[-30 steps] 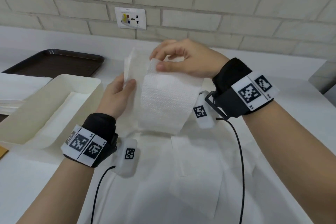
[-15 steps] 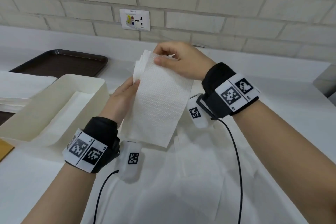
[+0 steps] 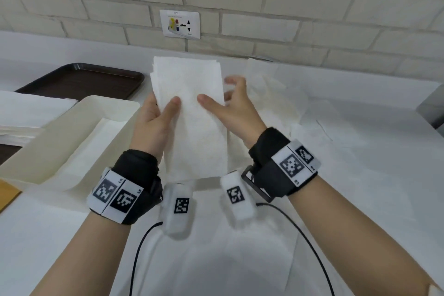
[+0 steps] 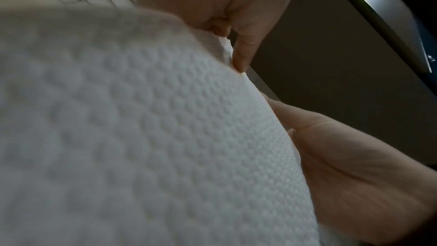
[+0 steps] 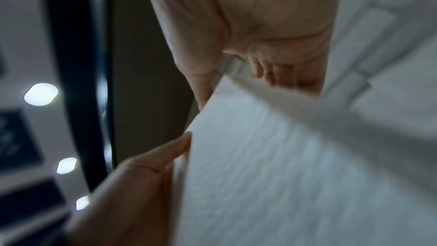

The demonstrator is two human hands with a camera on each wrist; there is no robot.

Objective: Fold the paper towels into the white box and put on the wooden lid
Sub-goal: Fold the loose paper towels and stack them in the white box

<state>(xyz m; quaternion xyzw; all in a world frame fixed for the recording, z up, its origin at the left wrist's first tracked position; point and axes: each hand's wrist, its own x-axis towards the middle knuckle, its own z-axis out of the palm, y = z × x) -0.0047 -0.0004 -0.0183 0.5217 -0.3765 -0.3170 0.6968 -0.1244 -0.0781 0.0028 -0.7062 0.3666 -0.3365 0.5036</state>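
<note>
A folded white paper towel (image 3: 192, 113) stands upright in the air at the centre of the head view. My left hand (image 3: 165, 108) grips its left edge, thumb on the front and fingers behind. My right hand (image 3: 216, 90) pinches its right edge, thumb on the front and fingers curled behind. The left wrist view is filled by the towel's dimpled face (image 4: 153, 137). In the right wrist view my right hand (image 5: 236, 53) is at the towel's top corner (image 5: 260, 156). The white box (image 3: 113, 103) stands open to the left with a towel lying inside (image 3: 91, 149). A corner of the wooden lid (image 3: 7, 193) shows at the far left edge.
A stack of flat paper towels (image 3: 26, 108) lies left of the box, and a dark brown tray (image 3: 81, 79) sits behind it. Loose unfolded towels (image 3: 271, 103) lie on the white table (image 3: 384, 175) to the right and below my wrists. A brick wall with a socket plate (image 3: 179, 23) is behind.
My right hand has slid from the towel's top edge down to its right edge. The towel now faces me flat and upright, and my left thumb has moved onto its front.
</note>
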